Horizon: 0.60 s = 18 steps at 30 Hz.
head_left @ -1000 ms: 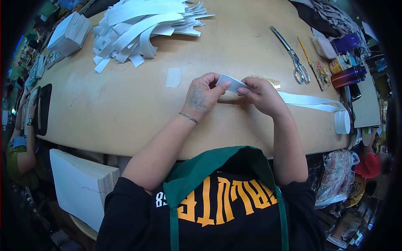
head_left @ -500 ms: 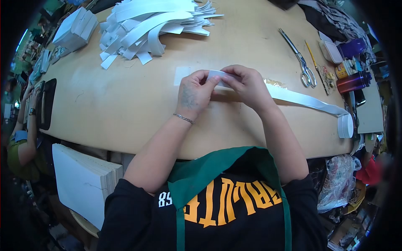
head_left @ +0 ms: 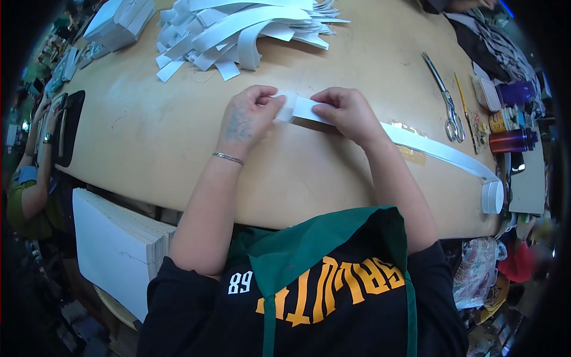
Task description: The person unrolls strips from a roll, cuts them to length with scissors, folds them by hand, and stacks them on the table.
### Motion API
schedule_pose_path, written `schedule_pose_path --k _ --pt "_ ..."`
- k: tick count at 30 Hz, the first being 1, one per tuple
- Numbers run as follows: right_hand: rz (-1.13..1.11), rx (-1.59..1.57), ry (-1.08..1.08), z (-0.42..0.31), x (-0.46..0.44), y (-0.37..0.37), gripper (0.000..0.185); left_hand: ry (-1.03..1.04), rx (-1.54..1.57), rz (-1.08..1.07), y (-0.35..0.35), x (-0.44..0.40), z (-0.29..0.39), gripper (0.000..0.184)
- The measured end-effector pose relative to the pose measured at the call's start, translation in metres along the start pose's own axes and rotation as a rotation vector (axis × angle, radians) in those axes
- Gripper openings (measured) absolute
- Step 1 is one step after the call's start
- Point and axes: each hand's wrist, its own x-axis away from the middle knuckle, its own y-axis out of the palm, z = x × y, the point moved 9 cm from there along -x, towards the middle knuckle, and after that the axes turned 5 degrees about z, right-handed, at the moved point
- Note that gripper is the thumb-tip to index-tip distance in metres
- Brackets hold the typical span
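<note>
A long white strip (head_left: 440,152) runs from a white roll (head_left: 492,197) on the right to my right hand (head_left: 351,116), which pinches it close to its end. The strip's free end points left, over the edge of a thin whitish piece (head_left: 286,109) on the table. My left hand (head_left: 247,116) is closed at the left side of that piece, thumb and index finger together; what lies between its fingertips is too small to make out. Clear and brownish tape pieces (head_left: 412,155) lie beside the strip.
A pile of white strips (head_left: 238,33) and a white stack (head_left: 121,24) stand at the back. Scissors (head_left: 446,101), a yellow pencil (head_left: 461,89) and a metallic bottle (head_left: 513,141) lie right. A person's arms (head_left: 44,149) show far left; thick sheets (head_left: 116,244) stand below the table.
My left hand has let go of the strip's end and moved left to the thin whitish piece. My right hand still holds the strip. The view has shifted.
</note>
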Motion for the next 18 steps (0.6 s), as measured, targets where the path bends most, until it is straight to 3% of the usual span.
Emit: schedule_pose_path --k 4,6,9,12,18 --pt "0.036 -0.135 -0.039 -0.005 0.009 -0.009 0.022 -0.003 0.008 -0.204 0.036 0.0 0.001 0.028" --pt "0.025 -0.194 -0.067 -0.002 0.011 -0.01 0.024 -0.087 0.008 -0.202 0.04 0.004 0.005 0.021" --pt "0.148 -0.114 -0.269 -0.012 0.019 -0.017 0.025 -0.085 0.052 -0.193 0.047 0.0 0.0 0.019" --pt "0.27 0.2 -0.668 -0.041 0.039 -0.014 0.027 -0.082 0.064 -0.17 0.045 -0.002 -0.003 0.019" --pt "0.266 0.172 -0.66 -0.033 0.038 -0.012 0.024 -0.113 0.056 -0.139 0.041 -0.004 -0.008 0.018"
